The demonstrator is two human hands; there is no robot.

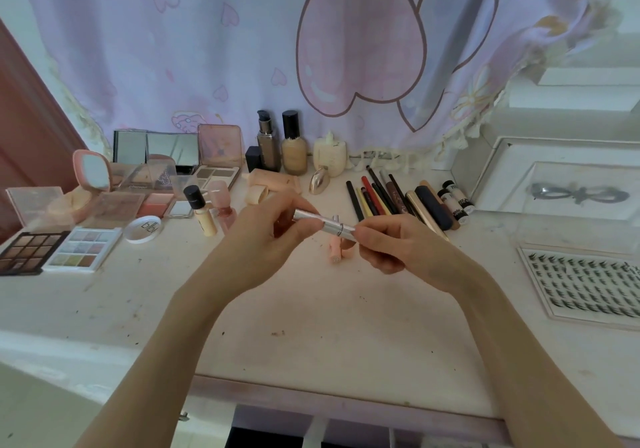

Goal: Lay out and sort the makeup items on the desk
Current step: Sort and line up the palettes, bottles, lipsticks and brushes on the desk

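Makeup tube [323, 223], silver and slim, sits above the table [311, 309] between both hands: left hand [263, 240] grips one end, right hand [388, 243] pinches the other. It looks light, stiff and slick, best held mid-barrel. Pencils [384, 195] lie near.

A pale lilac curtain [242, 49] printed with large pink hearts fills the upper frame, a reddish-brown panel [31, 129] at far left, white stepped shelving [571, 98] at upper right — below, a stained, speckled white desktop [311, 309] in soft, diffuse daylight.
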